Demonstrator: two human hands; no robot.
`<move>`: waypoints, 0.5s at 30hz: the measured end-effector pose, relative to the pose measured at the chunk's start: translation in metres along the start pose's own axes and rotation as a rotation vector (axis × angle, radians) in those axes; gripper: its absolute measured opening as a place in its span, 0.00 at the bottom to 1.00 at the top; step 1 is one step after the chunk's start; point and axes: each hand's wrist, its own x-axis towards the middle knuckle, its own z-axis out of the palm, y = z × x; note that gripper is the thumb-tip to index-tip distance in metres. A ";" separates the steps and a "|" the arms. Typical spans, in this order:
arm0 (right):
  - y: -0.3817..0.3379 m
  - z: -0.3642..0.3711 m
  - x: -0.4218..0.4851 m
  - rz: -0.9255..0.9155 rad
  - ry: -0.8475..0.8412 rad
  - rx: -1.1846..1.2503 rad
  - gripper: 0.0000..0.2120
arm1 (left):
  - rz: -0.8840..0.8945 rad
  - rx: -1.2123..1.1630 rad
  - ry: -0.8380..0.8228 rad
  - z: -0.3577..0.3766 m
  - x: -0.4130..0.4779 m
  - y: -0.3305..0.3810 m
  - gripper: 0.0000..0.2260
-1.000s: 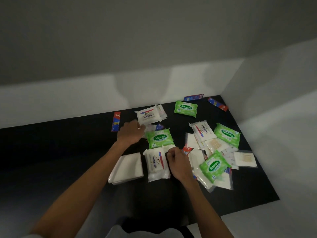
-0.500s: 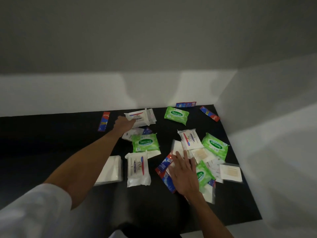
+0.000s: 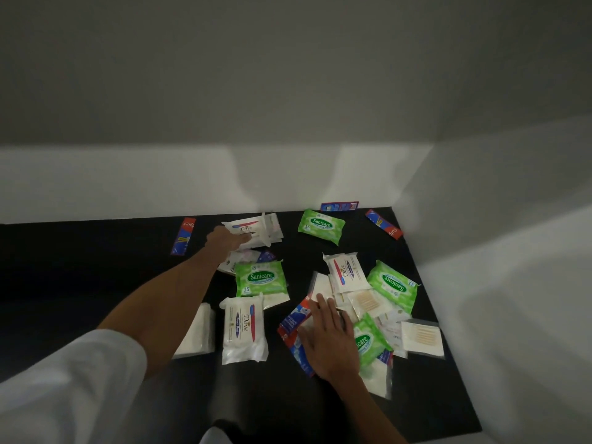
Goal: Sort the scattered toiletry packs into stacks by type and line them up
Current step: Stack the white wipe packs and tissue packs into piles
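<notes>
At twelve o'clock your left hand (image 3: pixel 228 240) meets a white wipes pack (image 3: pixel 254 228), grip unclear; right hand (image 3: pixel 330 339) lies flat on the three-o'clock pile (image 3: pixel 368 302); next, probably lift that pack onto its twin (image 3: pixel 243 328).

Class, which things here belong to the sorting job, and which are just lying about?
Job: Dove packs, Sanicare packs, Colgate packs, clear bags of sticks, white tissue pack, left hand, right hand.
Lying about: black tabletop, white walls.
</notes>
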 end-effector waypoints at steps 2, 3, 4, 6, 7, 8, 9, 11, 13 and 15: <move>0.000 0.000 0.001 0.002 0.002 0.004 0.38 | 0.005 0.020 0.027 -0.003 0.003 -0.001 0.39; 0.000 0.000 0.002 0.001 0.001 0.005 0.38 | 0.022 0.034 0.046 -0.004 0.002 0.000 0.38; 0.001 0.002 0.002 -0.001 -0.002 0.004 0.38 | 0.056 0.025 0.063 -0.005 -0.002 0.003 0.36; 0.002 0.005 0.004 -0.003 0.002 0.005 0.38 | 0.127 -0.034 0.081 -0.006 -0.015 0.011 0.33; 0.002 0.006 0.004 -0.001 0.010 0.009 0.38 | 0.154 -0.063 0.081 -0.006 -0.020 0.016 0.30; 0.001 0.006 0.005 0.003 0.017 0.009 0.38 | 0.179 -0.098 0.079 -0.006 -0.024 0.019 0.27; 0.001 0.007 0.005 0.009 0.019 0.009 0.38 | 0.207 -0.146 0.077 -0.006 -0.028 0.023 0.25; 0.000 0.007 0.005 0.017 0.018 0.009 0.37 | 0.281 -0.228 0.087 -0.008 -0.036 0.028 0.24; 0.001 0.006 0.005 0.016 0.027 0.007 0.36 | 0.347 -0.267 0.049 -0.011 -0.045 0.032 0.23; 0.001 0.006 0.005 0.014 0.040 0.021 0.36 | 0.397 -0.300 -0.021 -0.016 -0.062 0.037 0.20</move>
